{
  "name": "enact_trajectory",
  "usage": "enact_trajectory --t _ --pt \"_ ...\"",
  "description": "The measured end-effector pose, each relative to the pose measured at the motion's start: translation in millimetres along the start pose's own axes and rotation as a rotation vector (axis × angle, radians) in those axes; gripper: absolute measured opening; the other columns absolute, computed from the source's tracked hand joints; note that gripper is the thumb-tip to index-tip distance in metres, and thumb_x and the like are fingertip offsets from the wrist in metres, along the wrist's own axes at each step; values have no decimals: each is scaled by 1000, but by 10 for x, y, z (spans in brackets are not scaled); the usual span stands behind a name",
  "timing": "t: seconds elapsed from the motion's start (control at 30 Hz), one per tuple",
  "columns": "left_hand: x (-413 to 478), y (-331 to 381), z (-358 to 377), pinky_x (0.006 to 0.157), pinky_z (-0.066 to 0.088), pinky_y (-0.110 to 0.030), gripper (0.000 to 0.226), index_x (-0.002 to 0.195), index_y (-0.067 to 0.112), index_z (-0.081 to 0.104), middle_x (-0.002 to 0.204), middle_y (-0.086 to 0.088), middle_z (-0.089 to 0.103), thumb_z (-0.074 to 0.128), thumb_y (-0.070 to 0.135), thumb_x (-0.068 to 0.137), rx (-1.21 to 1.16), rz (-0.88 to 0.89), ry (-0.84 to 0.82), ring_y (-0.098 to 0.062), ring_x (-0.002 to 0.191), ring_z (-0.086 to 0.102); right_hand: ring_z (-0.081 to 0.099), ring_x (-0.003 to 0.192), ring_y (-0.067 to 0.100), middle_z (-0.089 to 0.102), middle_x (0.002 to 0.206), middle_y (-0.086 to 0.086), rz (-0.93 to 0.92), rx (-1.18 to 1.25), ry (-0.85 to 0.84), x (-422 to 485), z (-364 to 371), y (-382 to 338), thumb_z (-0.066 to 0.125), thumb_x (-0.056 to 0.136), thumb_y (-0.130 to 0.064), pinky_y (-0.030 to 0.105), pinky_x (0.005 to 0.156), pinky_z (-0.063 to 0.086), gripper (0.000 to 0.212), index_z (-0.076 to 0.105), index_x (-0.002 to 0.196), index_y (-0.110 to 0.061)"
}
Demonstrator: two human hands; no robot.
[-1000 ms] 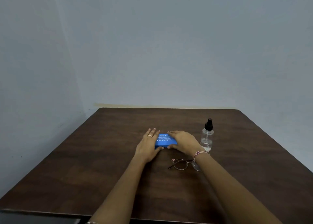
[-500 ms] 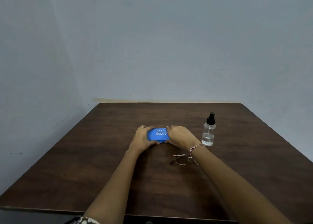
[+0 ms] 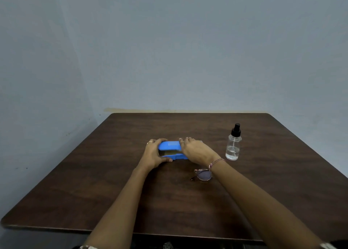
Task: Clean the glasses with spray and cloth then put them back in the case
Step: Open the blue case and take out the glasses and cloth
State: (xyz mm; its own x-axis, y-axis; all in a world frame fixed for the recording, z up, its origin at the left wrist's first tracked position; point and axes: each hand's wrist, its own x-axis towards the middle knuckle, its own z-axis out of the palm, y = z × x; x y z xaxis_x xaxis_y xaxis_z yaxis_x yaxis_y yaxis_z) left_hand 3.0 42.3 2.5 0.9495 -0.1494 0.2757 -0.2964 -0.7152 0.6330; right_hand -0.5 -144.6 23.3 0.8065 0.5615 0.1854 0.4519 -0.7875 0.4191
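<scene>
Nearest, the glasses (image 3: 203, 175) are laid on the table (image 3: 113, 192), partly covered by the right wrist; beyond, the blue case (image 3: 169, 146), lid ajar, is gripped at one end by the left hand (image 3: 153, 154) and its lid is clasped by the right hand (image 3: 195, 150); its dim inside cannot be made out; farther right, the spray bottle (image 3: 233, 145) is stood upright.

Both hands (image 3: 153, 154) (image 3: 196, 151) curled, arms outstretched.

The case (image 3: 169, 145) is showing bright blue, with a pale tan inside. The worktop (image 3: 113, 173) is showing dark brown wood grain. The spray bottle (image 3: 233, 147) is showing clear, its cap black. The glasses (image 3: 204, 175) are showing a rose-pink frame.
</scene>
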Motion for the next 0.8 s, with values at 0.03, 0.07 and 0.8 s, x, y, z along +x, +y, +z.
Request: enact_trajectory --t 0.03,0.07,0.8 --pt "-19 -10 -38 93 38 -25 78 127 19 53 117 -7 46 89 24 57 3 -9 -13 -16 107 43 55 109 38 51 124 29 -7 28 10 39 -38 -3 31 98 -5 43 88 50 47 21 142 9" --pt "-38 -25 -71 92 38 -25 80 127 20 51 117 -6 46 89 24 56 8 -18 -20 -16 107 42 57 107 37 52 123 27 -21 51 9 83 -73 0 31 97 -1 43 85 51 47 21 142 8" --pt "-383 -354 -332 85 42 -22 78 121 7 60 120 -9 63 92 19 51 -209 -261 177 -20 112 56 59 88 24 64 98 13 107 781 81 777 -174 -60 51 96 -20 28 75 43 26 65 102 2"
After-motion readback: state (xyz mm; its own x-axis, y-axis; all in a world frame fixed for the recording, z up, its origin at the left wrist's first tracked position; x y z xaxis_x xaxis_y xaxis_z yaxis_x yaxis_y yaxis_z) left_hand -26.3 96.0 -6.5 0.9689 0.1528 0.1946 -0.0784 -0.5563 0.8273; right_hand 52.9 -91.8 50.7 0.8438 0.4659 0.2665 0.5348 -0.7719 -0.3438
